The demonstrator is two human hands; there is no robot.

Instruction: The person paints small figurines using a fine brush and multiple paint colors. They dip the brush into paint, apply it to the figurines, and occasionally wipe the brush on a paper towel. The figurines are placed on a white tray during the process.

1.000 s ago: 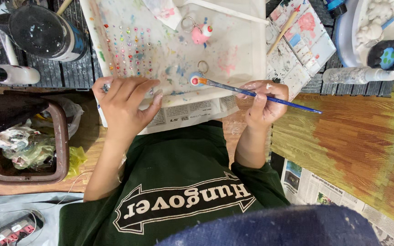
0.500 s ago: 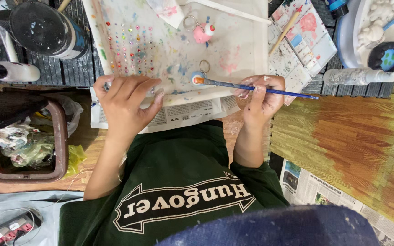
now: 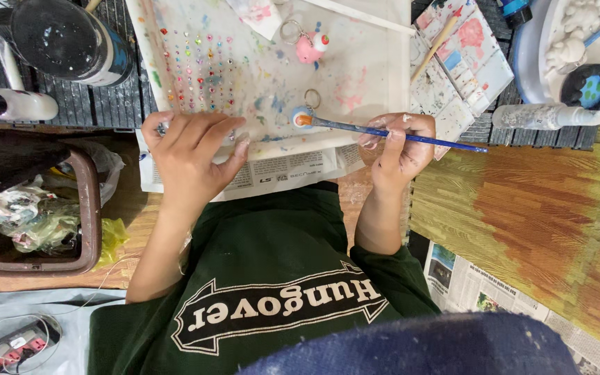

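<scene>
My right hand is shut on a thin blue paintbrush. Its orange-tipped bristles touch a small round keyring figure lying on the paint-stained white tray. Over on the tray's near edge, my left hand lies flat with its fingers spread, next to rows of small coloured gems. A pink keyring figure lies farther up the tray. Newspaper sticks out from under the tray.
A black-lidded jar and a white tube stand at the upper left. A brown bin of waste is at the left. A paint palette with a wooden stick and a white plate of figures lie at the upper right.
The brush handle has swung flatter as my right hand rose a little, with the tip staying on the round figure. My left hand has kept its place.
</scene>
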